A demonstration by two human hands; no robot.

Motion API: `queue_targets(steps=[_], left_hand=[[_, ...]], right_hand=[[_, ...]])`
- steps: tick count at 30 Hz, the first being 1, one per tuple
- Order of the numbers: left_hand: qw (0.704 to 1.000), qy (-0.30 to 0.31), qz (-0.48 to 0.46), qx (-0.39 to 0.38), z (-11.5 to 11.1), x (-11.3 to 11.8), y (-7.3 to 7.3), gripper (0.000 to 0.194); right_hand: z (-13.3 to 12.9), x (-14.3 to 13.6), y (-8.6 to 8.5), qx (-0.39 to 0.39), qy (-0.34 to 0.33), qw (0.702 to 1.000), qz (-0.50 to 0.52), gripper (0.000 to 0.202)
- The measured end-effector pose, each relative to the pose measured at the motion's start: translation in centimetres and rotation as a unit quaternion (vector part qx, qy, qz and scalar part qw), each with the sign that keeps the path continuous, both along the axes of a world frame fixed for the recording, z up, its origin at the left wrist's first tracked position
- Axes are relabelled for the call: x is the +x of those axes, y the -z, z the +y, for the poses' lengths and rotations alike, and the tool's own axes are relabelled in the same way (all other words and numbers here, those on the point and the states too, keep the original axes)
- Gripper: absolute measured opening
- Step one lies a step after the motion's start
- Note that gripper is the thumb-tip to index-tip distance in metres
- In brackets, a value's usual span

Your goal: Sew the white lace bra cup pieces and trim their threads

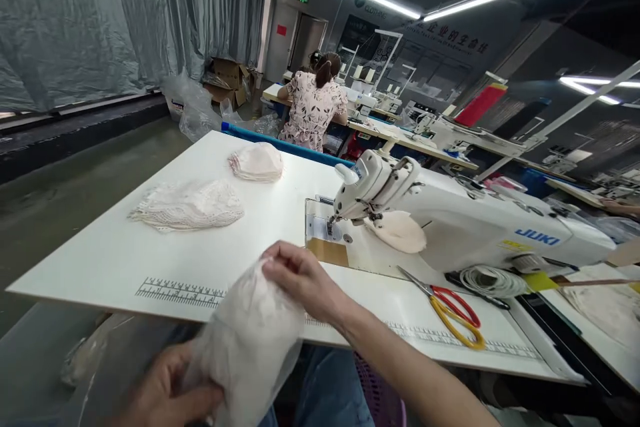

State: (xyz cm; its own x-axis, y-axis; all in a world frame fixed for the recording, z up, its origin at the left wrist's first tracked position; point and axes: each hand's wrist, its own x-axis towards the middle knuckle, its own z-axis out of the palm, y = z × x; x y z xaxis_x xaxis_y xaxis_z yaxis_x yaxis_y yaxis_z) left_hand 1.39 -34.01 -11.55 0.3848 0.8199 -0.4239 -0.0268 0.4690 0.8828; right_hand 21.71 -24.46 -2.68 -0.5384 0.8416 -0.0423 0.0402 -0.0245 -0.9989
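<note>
A clear plastic bag [255,340] with whitish contents hangs in front of the table edge, over my lap. My right hand [295,273] pinches the bag's upper end between thumb and fingers, just above the table's front edge. Lower down, my left hand [173,387] grips the bag's left side, its fingers slightly blurred. What fills the bag looks like soft pale fabric, but the plastic veils its shape. On the white table lie a stack of lace-edged white fabric pieces [193,205] and a smaller stack of pale pink pieces [257,162].
To the right stands a white sewing machine [450,220], with a pale fabric piece [400,232] beside its needle area. Scissors with red and yellow handles [453,317] and a coiled white cord [493,280] lie near it. A person [317,103] sits ahead at another table.
</note>
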Motion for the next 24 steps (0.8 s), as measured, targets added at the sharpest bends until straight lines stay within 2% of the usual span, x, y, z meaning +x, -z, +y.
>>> queue_targets(steps=[2,4,6,7,8,10,12,14,17,19,21,24], left_hand=[[0.993,-0.114,0.008,0.012,1.9,-1.3,-2.6,0.055],[0.989,-0.142,0.026,0.042,5.6,-2.6,-5.8,0.055],[0.97,-0.202,0.059,0.117,11.0,-3.5,-8.9,0.048],[0.963,-0.2,0.066,0.168,14.1,-3.8,-10.2,0.048],[0.951,-0.204,0.099,0.212,17.3,-3.9,-11.1,0.049],[0.938,-0.21,0.131,0.242,23.6,-3.7,-12.0,0.05],[0.921,-0.222,0.182,0.264,29.2,-3.1,-11.9,0.051],[0.897,-0.229,0.254,0.28,33.5,-2.2,-11.1,0.053],[0.851,-0.209,0.368,0.312,37.3,-1.1,-9.1,0.035],[0.823,-0.174,0.427,0.331,38.1,-0.7,-7.7,0.03],[0.798,-0.136,0.472,0.348,37.8,-0.6,-6.9,0.03],[0.763,-0.102,0.517,0.375,35.4,-1.3,-7.2,0.03]], right_hand=[[3.2,-1.0,-0.2,0.002,0.045,0.999,0.028,0.036],[6.7,-1.9,-0.7,0.03,0.108,0.993,0.041,0.037],[10.9,-2.7,-1.5,0.064,0.165,0.983,0.045,0.035],[13.2,-3.1,-1.9,0.079,0.19,0.978,0.044,0.033],[15.6,-3.5,-2.2,0.094,0.213,0.972,0.038,0.031],[20.4,-4.1,-2.6,0.122,0.262,0.957,0.009,0.028],[24.8,-4.4,-2.4,0.142,0.307,0.94,-0.037,0.028],[28.3,-4.4,-1.7,0.154,0.342,0.922,-0.094,0.029],[31.5,-3.9,0.2,0.159,0.363,0.899,-0.185,0.03],[32.3,-3.6,1.7,0.158,0.364,0.888,-0.234,0.03],[32.3,-3.5,2.9,0.158,0.361,0.88,-0.267,0.029],[30.8,-3.6,3.5,0.182,0.356,0.872,-0.282,0.03]])
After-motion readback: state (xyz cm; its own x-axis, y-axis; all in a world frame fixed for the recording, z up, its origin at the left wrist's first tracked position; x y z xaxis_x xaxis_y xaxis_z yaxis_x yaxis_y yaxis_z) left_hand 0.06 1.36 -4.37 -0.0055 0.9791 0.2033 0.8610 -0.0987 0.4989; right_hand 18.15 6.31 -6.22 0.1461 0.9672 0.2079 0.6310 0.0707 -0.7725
